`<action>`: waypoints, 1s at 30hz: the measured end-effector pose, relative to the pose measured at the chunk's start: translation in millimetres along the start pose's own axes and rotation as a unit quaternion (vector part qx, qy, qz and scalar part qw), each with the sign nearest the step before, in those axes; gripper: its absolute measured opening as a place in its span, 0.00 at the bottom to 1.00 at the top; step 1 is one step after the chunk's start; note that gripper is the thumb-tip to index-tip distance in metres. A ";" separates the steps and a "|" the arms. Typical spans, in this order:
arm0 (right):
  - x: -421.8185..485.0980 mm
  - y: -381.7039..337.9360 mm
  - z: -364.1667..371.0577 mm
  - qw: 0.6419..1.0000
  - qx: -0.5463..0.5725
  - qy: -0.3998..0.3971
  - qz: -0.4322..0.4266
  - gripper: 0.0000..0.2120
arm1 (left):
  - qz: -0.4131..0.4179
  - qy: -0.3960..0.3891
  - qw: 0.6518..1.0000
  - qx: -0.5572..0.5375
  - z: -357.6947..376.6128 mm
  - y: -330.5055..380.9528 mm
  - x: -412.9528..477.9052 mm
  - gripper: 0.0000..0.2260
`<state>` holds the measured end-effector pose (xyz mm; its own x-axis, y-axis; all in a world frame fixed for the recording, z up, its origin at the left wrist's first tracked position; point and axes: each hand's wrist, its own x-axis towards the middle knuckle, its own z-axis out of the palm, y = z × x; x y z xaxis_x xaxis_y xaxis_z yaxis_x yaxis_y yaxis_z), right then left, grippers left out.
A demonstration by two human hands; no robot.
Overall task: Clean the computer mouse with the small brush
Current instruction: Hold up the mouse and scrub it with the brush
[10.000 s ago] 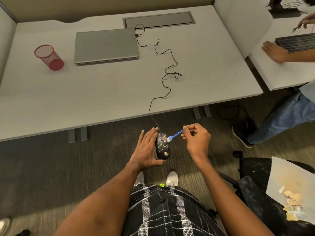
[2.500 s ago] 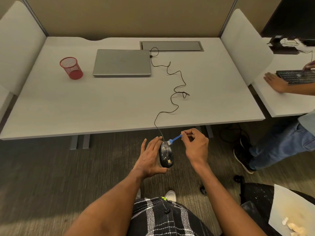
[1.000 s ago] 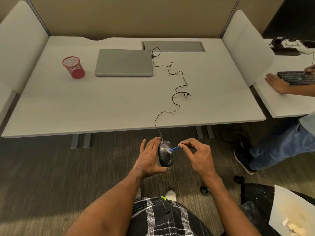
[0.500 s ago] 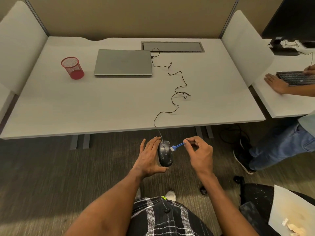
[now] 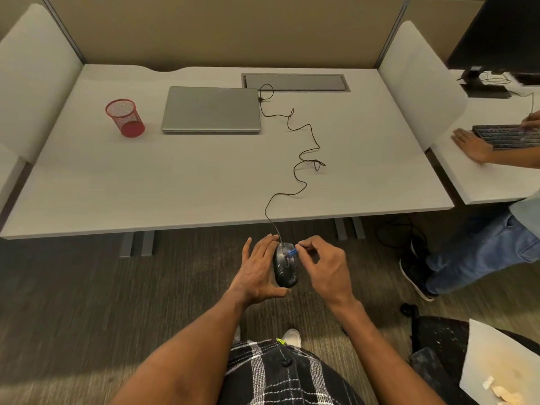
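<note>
Our left hand [image 5: 258,271] cradles the scuffed black oval plastic computer mouse [image 5: 285,270], fingers together along its side, thumb hooked under. On our right hand [image 5: 325,268] the fingertips [image 5: 301,246] pinch the small blue plastic brush [image 5: 292,252], its tip on the mouse just beside them.

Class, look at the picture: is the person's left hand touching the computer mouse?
Touching. The head view shows the left hand wrapped against the computer mouse: fingers along its left side, thumb under its near end.

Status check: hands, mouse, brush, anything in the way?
Left hand holds mouse off the desk. Right hand pinches brush, tip on mouse top. Cable slack to laptop; nothing blocking.
</note>
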<state>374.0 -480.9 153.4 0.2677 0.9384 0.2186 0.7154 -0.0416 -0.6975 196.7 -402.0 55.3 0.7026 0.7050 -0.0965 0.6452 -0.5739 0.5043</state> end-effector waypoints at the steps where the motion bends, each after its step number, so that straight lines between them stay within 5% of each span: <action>1: -2.0 -1.2 1.3 1.000 0.011 0.005 0.004 0.04 | -0.002 0.000 1.000 -0.001 0.0 -0.5 -0.9 0.56; 12: 0.7 3.3 -2.5 0.993 0.065 0.032 0.096 0.02 | -0.009 -0.005 1.000 -0.010 2.3 -1.0 -4.4 0.57; 18: -3.0 0.1 -5.4 0.999 0.011 0.010 0.030 0.03 | -0.016 -0.004 1.000 -0.010 2.6 -1.0 -4.9 0.57; 30: -7.2 5.0 -3.3 0.996 0.033 0.038 0.074 0.02 | -0.017 0.001 1.000 -0.004 1.3 -2.0 -4.9 0.57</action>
<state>377.8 -489.0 150.6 0.4167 0.8948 0.1605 0.6219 -0.1518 -0.7682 192.4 -404.8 53.6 0.6795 0.7252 -0.1111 0.6663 -0.5466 0.5072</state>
